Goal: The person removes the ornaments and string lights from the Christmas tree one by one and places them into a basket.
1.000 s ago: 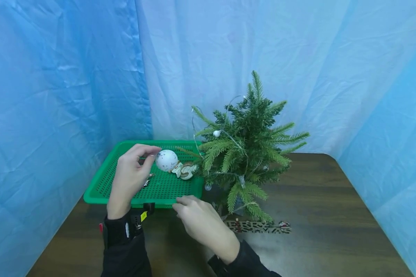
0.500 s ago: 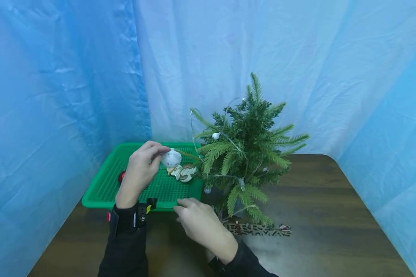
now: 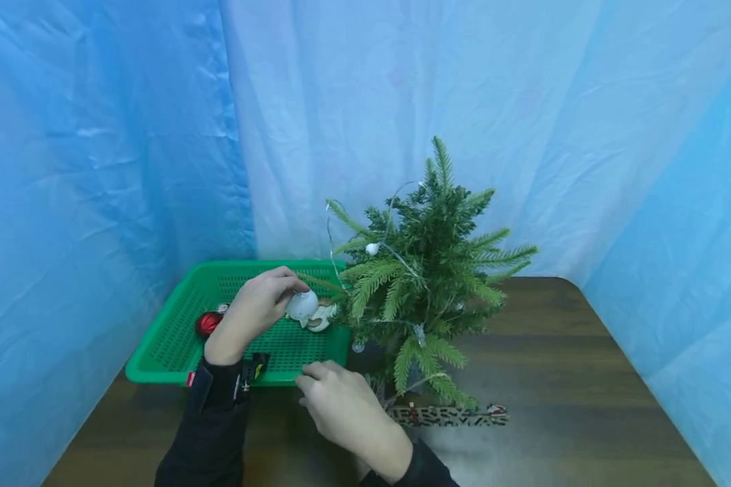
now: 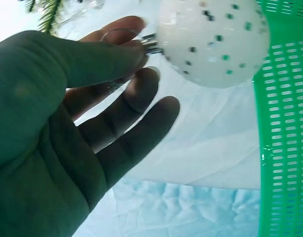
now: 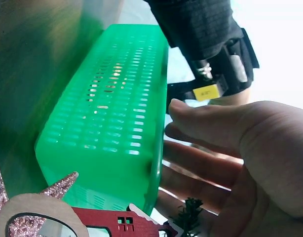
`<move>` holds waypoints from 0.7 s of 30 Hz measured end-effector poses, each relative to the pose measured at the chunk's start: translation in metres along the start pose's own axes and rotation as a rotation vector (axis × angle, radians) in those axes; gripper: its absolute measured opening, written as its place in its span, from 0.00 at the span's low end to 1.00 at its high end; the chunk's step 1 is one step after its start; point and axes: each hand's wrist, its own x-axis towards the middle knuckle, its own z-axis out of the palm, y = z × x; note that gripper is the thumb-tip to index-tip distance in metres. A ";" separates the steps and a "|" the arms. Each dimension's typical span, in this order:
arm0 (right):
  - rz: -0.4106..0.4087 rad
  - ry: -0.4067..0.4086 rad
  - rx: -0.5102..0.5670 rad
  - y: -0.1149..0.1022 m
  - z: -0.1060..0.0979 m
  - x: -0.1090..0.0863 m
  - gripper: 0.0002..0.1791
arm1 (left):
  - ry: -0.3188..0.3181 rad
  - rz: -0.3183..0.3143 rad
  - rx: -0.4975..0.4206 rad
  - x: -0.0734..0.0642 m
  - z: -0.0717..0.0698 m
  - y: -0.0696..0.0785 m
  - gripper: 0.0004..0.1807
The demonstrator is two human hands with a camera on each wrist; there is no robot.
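Note:
My left hand [image 3: 258, 308] pinches the metal cap of a white speckled Christmas bauble [image 3: 302, 306] between thumb and fingers. In the left wrist view the bauble [image 4: 215, 42] hangs off the fingertips, its wire loop showing by the thumb. The bauble is over the green plastic basket [image 3: 176, 338], in front of a white-and-brown ornament [image 3: 321, 318] that it partly hides. My right hand [image 3: 347, 409] is at the basket's near right corner. In the right wrist view its loosely extended fingers [image 5: 201, 163] reach to the rim, their tips hidden behind it.
A red bauble [image 3: 208, 324] lies in the basket's left part. Right of the basket stands a small artificial Christmas tree [image 3: 426, 270] strung with wire lights. A cut-out lettered sign [image 3: 457, 415] lies on the wooden table [image 3: 560, 365] before it. Blue curtains [image 3: 390, 101] surround the table.
My left hand has carried the white bauble slightly right and down, in front of the white-and-brown ornament. The red bauble has come into view. My right hand has stayed by the basket corner.

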 end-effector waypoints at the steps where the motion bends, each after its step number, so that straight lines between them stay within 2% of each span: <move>1: 0.000 0.000 0.006 0.000 0.000 0.000 0.14 | -0.024 -0.002 0.004 0.001 0.002 -0.001 0.09; 12: -0.010 -0.003 0.032 0.001 0.002 -0.001 0.12 | -0.168 -0.048 -0.042 0.002 0.021 -0.009 0.10; 21: -0.013 0.028 0.024 0.003 0.005 -0.001 0.12 | -0.292 -0.077 -0.072 0.007 0.027 -0.009 0.10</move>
